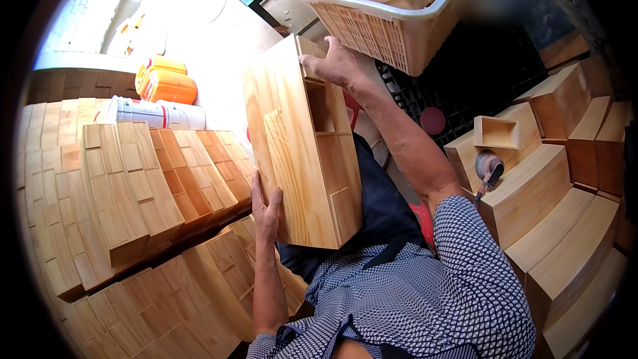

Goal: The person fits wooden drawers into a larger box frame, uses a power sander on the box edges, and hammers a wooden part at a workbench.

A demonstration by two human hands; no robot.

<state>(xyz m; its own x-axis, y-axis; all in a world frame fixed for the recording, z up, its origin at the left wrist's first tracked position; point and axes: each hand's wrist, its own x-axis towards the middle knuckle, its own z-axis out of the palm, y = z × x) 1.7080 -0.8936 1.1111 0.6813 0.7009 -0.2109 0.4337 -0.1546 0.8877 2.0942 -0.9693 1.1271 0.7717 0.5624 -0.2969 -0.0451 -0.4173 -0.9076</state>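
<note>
A pale wooden drawer cabinet (282, 139) stands tilted over my lap, its long smooth side turned up and its fronted face toward the right. My left hand (267, 209) holds its near left edge, thumb over the wood and fingers along the side. At the far end my right hand (335, 66) grips the cabinet by the upper drawer front, its thumb raised; part of its hold is hidden. Between the drawer fronts, one compartment (321, 108) of the cabinet gapes without a drawer. A closed drawer front (343, 213) shows at the near end.
Stacked wooden cabinets (133, 179) fill the left, and more blocky wooden pieces (531, 186) stand at the right. On those rest a small drawer box (497, 133) and a corded sander (490, 167). A pale plastic basket (372, 13) of wooden drawers and orange rolls (166, 83) are farther off.
</note>
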